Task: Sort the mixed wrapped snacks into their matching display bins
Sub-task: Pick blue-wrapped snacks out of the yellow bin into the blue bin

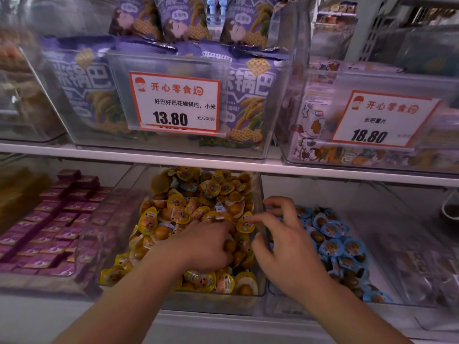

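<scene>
Middle bin (258,292): clear, filled with yellow-wrapped snacks (173,207).
Left hand (206,244): buried in the yellow-wrapped snacks, fingers curled; grasp cannot be told.
Right hand (285,237): spread loosely over the wall shared with the blue-wrapped snacks (332,239), nothing held.
Left of middle bin: purple packets (49,219).

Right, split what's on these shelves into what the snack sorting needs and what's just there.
In the job:
- yellow-wrapped round snacks in the clear middle bin
- blue-wrapped round snacks in the clear bin beside it
- left hand, right hand

Just there:
- purple boxed snacks
- purple rice-cracker bags
- white price cards
</scene>
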